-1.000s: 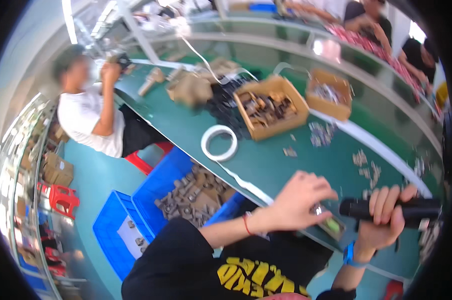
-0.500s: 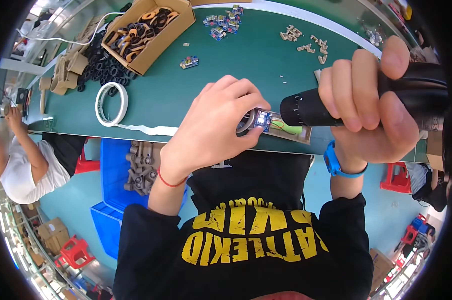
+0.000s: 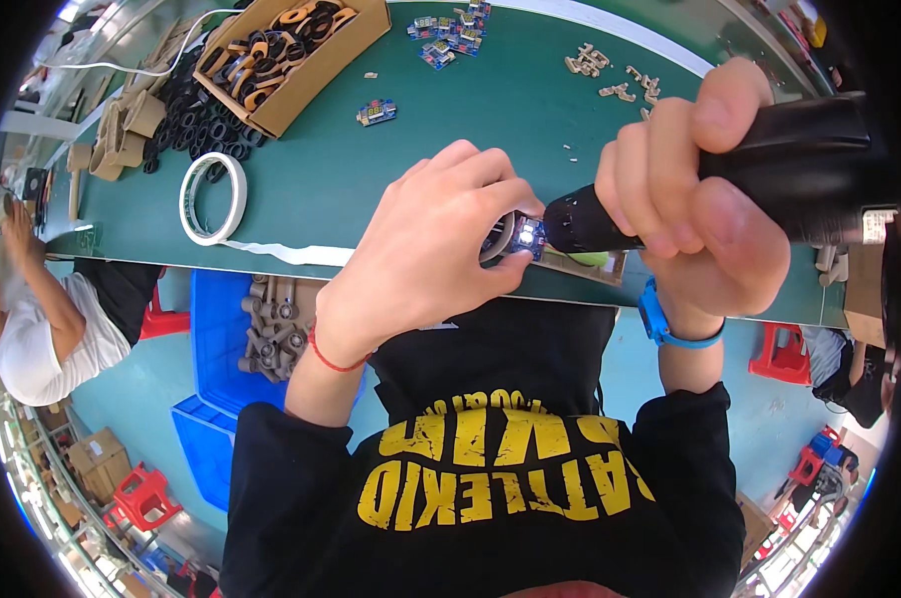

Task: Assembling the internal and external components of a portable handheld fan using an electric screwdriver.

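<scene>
My left hand (image 3: pixel 425 239) is closed around a small blue circuit board (image 3: pixel 528 237) with a round, dark-and-grey part behind it, pinched between thumb and fingers near the table's front edge. A bright white spot shows on the board. My right hand (image 3: pixel 694 189) wraps round a thick black electric screwdriver (image 3: pixel 804 149), lying nearly level. Its nose meets the board's right edge in view; the bit cannot be seen. Below the nose, a tan holder (image 3: pixel 610 269) with a light green piece in it is partly covered by the tool and hand.
A roll of white tape (image 3: pixel 185 204) trails a strip along the green table (image 3: pixel 450 110). Farther back are a cardboard box (image 3: pixel 316 85) of orange-and-black rings, loose black rings (image 3: pixel 196 130), circuit boards (image 3: pixel 450 40) and beige clips (image 3: pixel 588 60). A blue bin (image 3: pixel 216 349) holds grey parts. Someone sits at left.
The screwdriver and my right hand have moved left, bringing its nose up to the circuit board. The green piece is now more covered. My left hand keeps its hold.
</scene>
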Motion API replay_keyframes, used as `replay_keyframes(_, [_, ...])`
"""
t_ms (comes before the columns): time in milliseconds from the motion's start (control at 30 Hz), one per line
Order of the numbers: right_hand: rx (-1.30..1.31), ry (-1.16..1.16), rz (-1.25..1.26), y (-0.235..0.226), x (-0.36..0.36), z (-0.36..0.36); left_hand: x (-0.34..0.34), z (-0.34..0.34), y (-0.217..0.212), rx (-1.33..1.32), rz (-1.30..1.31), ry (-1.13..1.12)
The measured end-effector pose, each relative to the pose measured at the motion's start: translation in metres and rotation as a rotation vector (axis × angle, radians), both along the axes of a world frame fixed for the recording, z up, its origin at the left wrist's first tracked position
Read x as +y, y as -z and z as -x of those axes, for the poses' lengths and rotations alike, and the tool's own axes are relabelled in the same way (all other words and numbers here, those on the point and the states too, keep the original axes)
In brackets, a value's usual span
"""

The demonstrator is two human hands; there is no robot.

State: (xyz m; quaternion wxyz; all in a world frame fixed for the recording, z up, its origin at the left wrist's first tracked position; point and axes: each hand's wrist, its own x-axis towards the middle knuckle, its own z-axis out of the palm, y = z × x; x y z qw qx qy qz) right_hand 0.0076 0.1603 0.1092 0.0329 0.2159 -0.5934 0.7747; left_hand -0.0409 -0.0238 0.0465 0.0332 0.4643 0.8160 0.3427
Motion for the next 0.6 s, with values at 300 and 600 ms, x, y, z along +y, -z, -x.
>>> replay_keyframes(300, [0.108,-0.187,-0.080,0.000,-0.004,0.016,-0.004,0.003,0.008,0.077,-0.052,0.032])
replay_keyframes(600, [0.090,-0.163,-0.055,0.007,-0.004,0.016,-0.004,0.005,0.015,0.125,-0.091,0.074])
